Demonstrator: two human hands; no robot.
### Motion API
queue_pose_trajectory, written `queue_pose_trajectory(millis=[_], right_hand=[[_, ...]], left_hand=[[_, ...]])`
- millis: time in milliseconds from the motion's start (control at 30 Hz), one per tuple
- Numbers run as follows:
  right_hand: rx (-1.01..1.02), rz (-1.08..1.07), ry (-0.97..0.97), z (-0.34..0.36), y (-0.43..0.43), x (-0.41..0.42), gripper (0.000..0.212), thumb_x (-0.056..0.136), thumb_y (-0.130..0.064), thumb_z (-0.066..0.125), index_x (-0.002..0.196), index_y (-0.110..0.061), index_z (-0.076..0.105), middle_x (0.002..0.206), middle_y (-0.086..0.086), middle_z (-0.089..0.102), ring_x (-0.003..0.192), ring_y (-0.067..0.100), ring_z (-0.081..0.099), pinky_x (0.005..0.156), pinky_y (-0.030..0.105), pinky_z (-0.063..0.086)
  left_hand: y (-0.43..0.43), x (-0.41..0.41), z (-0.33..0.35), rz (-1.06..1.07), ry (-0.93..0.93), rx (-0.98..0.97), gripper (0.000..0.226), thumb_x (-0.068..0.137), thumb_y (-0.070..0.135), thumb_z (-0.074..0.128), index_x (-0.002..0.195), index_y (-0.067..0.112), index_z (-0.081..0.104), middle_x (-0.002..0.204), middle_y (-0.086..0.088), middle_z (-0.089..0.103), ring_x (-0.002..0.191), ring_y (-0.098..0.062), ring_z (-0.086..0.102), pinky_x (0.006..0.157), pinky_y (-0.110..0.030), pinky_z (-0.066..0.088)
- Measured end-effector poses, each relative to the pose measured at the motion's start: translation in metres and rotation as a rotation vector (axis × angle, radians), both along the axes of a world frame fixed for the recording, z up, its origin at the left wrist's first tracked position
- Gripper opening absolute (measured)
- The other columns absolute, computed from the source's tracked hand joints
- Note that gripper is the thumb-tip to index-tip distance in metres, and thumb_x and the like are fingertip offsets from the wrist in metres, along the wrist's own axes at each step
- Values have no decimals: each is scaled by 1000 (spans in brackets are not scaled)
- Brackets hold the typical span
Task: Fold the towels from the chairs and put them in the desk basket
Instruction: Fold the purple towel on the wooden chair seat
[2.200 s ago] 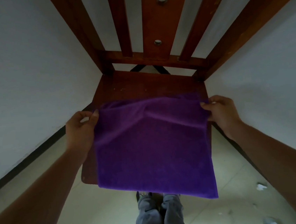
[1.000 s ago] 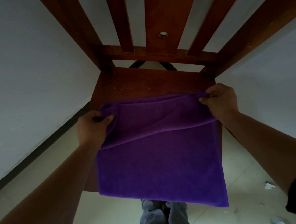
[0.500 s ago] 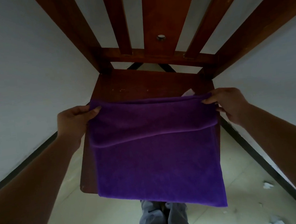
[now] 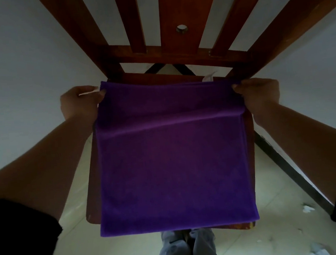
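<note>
You are looking down at a purple towel (image 4: 172,158) that is lying flat on the seat of a brown wooden chair (image 4: 183,48). The towel is covering almost the whole seat. Its near edge is reaching the front edge of the seat, just above your legs in grey trousers (image 4: 188,249).

Your left hand (image 4: 78,104) is pinching the far left corner of the towel. The thumb and fingers are pressed together on the cloth there. Your right hand (image 4: 260,92) is pinching the far right corner in the same way, with the fingers curled tight on the edge. Both hands are sitting at the back of the seat, close to the chair's back slats.

The far part of the towel is lying doubled over, and a soft ridge is running across it from side to side. A small white tag (image 4: 209,77) is sticking up near the far right corner.

The chair is standing close to a white wall (image 4: 22,70). The pale floor (image 4: 76,230) is showing on both sides of the seat, with some white scraps (image 4: 307,208) lying on it at the right.
</note>
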State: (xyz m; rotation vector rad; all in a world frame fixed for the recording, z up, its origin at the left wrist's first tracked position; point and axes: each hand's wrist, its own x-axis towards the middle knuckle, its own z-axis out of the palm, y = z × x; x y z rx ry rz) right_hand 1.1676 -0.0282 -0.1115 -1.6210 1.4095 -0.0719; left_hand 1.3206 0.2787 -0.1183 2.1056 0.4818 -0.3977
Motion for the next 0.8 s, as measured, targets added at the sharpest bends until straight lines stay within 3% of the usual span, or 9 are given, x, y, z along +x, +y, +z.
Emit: queue_pose_trajectory(millis=[67,167,267,333,500,600,700,800], right_hand=[[-19,-1,-33,2,2,-8,29,84,-20,70,112,-12,69,115,2,66,101,12,60,86,22,48],[-9,-64,-65,5,8,-32,21,83,-18,70,102,-8,71,98,4,70,86,13,63,72,25,51],[50,-162,-56,7,25,-66,7,76,-8,66,80,-12,70,77,4,67,72,20,62,64,30,47],[95,-186,-4,11,42,-94,12,75,-4,63,72,-16,66,73,4,65,69,21,60,61,29,45],[138,11,216,25,91,-171,14,78,-3,60,65,-9,59,76,11,67,66,22,56,59,28,42],[142,153,295,29,109,-204,6,81,-9,63,81,-4,67,82,10,69,74,24,64,57,22,40],[90,244,350,32,114,-221,19,85,-14,67,100,-2,67,90,7,67,78,21,61,59,21,41],[58,234,372,31,113,-223,31,84,-18,70,111,-3,61,94,4,60,85,19,56,73,27,42]], left_hand=[[7,-13,-3,18,2,6,39,77,30,76,113,18,66,113,-4,69,104,-20,65,90,-37,55],[21,-44,0,105,-6,5,50,76,41,76,117,16,64,111,-3,69,100,-18,65,89,-38,56],[37,-87,6,210,-17,61,46,78,39,74,113,11,63,103,-5,69,93,-19,65,81,-29,55],[49,-118,12,267,3,119,40,81,33,73,110,8,64,97,-6,68,90,-20,65,70,-22,50],[76,-197,22,220,165,237,29,84,32,69,102,10,66,103,-14,70,95,-31,65,83,-41,51],[83,-228,26,129,229,264,30,87,31,66,104,6,66,106,-17,69,93,-31,62,76,-35,47],[88,-242,28,144,247,258,30,87,28,68,106,4,65,109,-18,68,97,-32,62,76,-31,43],[91,-244,27,202,240,239,32,84,26,71,107,6,64,110,-14,68,101,-32,62,79,-32,44]])
